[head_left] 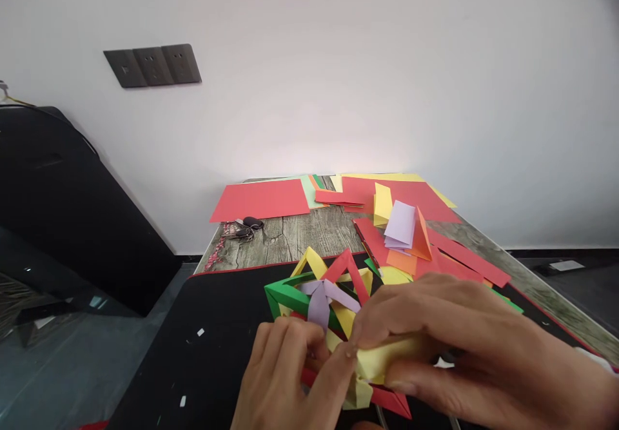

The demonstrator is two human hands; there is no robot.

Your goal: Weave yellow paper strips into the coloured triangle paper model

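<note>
Left hand: your left hand comes in from the near edge, back of it upward, fingers curled over the near side of the paper model and thumb stretched out to the right; the grip is narrow, on the model.
Right hand: your right hand reaches in from the right, wrist low, fingers bent over the top of a pale yellow piece and thumb beneath it, pinching it.
Meeting point: your left thumb and right fingertips come together at the left end of that piece; whether its tip sits inside the model is hard to tell behind the fingers.
Paper model: an open frame of green, red, yellow and lilac folded strips, on the black mat, just in front of your hands.
Folded papers: lilac, yellow and orange pieces stand beyond your right hand, near red sheets.
Desk: wood-grained, with keys lying at its left, near a red sheet.
</note>
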